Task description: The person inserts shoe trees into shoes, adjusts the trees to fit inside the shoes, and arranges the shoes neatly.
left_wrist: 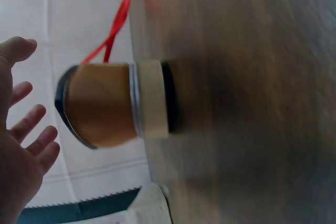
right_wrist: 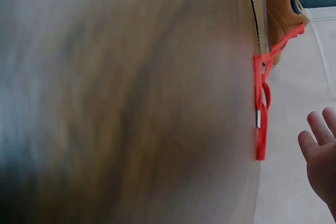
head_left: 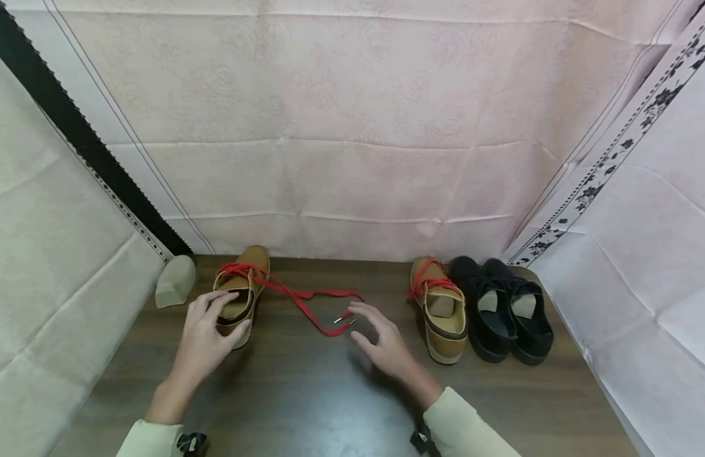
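A tan shoe (head_left: 254,258) stands at the left with its toe toward the back wall. Its untied red lace (head_left: 297,297) trails right across the wooden surface, metal tips near my right hand. My left hand (head_left: 206,333) hovers over the shoe's heel, thumb and fingers spread on either side of the opening. In the left wrist view, that hand's fingers are loosely bent, apart from the heel (left_wrist: 102,108). My right hand (head_left: 383,343) is held above the surface beside the lace ends, fingers relaxed and nothing in them; the right wrist view shows the lace loop (right_wrist: 261,148) left of it.
An off-white shoe insert (head_left: 176,281) stands at the far left. At the right are a matching tan shoe (head_left: 446,346) with red lace and a pair of black shoes (head_left: 489,343), inserts inside. Pale patterned cloth (head_left: 352,158) walls the back and both sides.
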`<state>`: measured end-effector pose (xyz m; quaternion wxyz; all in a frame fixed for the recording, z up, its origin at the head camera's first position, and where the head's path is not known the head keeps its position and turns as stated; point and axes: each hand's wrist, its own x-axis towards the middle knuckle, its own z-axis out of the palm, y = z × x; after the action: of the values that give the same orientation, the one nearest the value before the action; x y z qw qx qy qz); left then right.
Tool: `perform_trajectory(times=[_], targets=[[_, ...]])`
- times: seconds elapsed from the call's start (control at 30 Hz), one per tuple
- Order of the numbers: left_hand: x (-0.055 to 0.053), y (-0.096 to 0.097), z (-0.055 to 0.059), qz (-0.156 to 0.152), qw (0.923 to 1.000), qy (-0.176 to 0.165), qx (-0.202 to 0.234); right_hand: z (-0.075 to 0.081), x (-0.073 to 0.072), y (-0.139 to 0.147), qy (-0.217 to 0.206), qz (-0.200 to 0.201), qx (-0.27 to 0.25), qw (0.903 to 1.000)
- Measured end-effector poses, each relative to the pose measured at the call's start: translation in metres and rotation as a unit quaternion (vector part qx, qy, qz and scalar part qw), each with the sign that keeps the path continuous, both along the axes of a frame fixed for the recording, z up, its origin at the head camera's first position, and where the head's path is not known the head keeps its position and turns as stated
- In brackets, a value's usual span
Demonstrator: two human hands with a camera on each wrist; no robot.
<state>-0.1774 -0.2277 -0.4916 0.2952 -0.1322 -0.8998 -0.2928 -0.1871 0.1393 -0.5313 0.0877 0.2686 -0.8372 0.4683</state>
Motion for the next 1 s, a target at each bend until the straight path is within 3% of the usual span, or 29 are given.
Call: perform_trajectory(times=[0.53, 1.0], targets=[[0.001, -0.024, -0.025, 0.033, 0.9993, 0.001, 0.017, -0.001, -0.007, -0.028, -0.033, 0.039, 0.016, 0.9986], [0.002, -0.025, -0.026, 0.037, 0.9962, -0.039, 0.068, 0.001, -0.009, -0.030, -0.028, 0.043, 0.000, 0.9987]])
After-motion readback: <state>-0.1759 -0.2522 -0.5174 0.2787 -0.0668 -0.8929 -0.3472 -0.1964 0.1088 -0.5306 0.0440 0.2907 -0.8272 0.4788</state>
